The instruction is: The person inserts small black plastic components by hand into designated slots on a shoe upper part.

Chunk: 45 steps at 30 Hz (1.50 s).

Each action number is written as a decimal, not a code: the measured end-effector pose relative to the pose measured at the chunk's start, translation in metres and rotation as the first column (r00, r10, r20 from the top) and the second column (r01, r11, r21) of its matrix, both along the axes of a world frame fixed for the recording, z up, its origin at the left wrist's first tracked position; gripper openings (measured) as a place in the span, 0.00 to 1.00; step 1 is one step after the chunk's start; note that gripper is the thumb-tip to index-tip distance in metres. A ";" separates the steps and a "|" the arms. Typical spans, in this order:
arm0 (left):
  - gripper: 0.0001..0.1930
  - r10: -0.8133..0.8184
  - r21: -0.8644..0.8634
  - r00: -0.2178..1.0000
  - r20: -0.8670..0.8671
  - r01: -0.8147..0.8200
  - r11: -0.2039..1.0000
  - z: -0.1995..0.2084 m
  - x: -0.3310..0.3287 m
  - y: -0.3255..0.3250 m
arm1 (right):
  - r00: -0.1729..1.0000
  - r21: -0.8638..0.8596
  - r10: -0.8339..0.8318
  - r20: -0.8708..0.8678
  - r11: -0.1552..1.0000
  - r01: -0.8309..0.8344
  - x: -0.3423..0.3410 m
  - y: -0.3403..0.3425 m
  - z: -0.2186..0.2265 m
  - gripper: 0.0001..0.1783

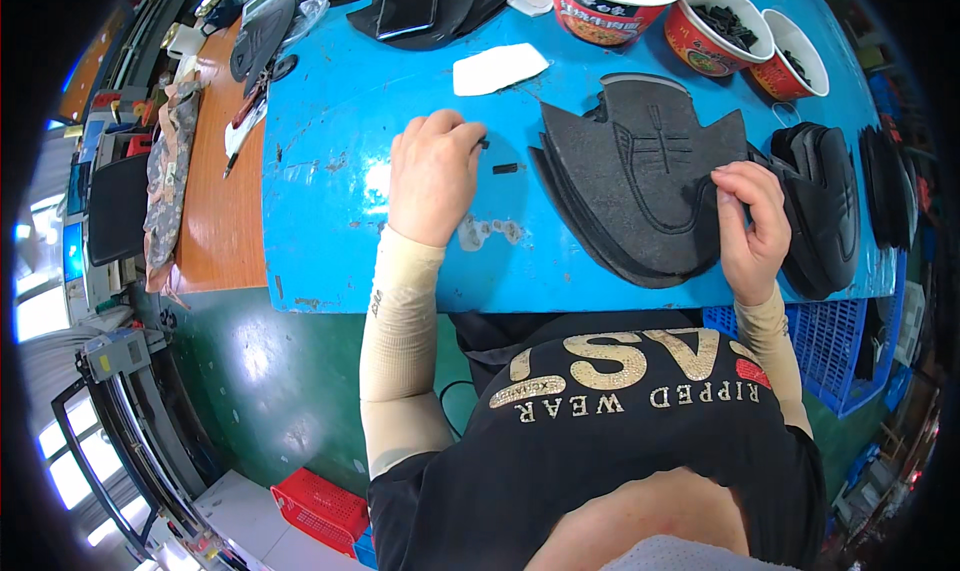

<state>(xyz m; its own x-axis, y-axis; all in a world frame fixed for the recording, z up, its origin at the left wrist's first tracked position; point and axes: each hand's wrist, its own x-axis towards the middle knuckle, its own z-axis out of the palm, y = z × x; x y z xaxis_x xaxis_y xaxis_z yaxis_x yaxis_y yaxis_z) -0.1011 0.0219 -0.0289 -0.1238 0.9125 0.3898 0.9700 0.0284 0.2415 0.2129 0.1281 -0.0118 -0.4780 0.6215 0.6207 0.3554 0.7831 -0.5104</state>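
My left hand (pixel 435 176) is closed over the blue table, with a small black piece (pixel 484 143) pinched at its fingertips. Just right of it a short black strip (pixel 505 169) lies flat on the tabletop. A stack of black shaped panels (pixel 640 161), like shoe uppers with stitched lines on the top one, lies in front of me. At the stack's right edge my right hand (pixel 755 231) has its thumb and fingers drawn together; whatever they may pinch there is too small to make out. A white flat piece (pixel 500 70) rests beyond the stack, to the left.
Paper tubs stand at the far right, two holding small black pieces (pixel 725 26). More black panels (pixel 825 206) are piled right of the stack. A phone (pixel 408 1) lies on dark pieces at the back. A blue crate (pixel 835 356) sits below the table's right edge.
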 end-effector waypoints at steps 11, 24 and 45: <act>0.11 -0.199 0.228 -0.281 0.939 0.077 0.971 0.036 0.104 -0.007 | 0.916 -0.331 0.261 -0.305 0.872 -0.359 -0.038 -0.019 0.030 0.11; 0.10 -0.140 0.158 -0.298 0.944 0.036 0.987 0.029 0.121 -0.002 | 0.914 -0.774 0.175 -0.366 0.488 -0.403 -0.039 -0.021 0.036 0.06; 0.09 -0.119 0.018 0.968 0.221 0.118 0.993 -0.008 0.014 -0.014 | 0.966 -0.480 0.169 -0.194 0.843 -0.243 -0.011 -0.007 0.004 0.05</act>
<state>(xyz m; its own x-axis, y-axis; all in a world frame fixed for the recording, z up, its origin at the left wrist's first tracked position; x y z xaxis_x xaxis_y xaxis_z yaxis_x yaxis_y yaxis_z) -0.0869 0.0074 -0.0367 -0.0983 0.9242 0.3691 0.8886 -0.0854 0.4506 0.2017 0.1209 -0.0077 -0.5619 0.7605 0.3255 0.1105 0.4589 -0.8816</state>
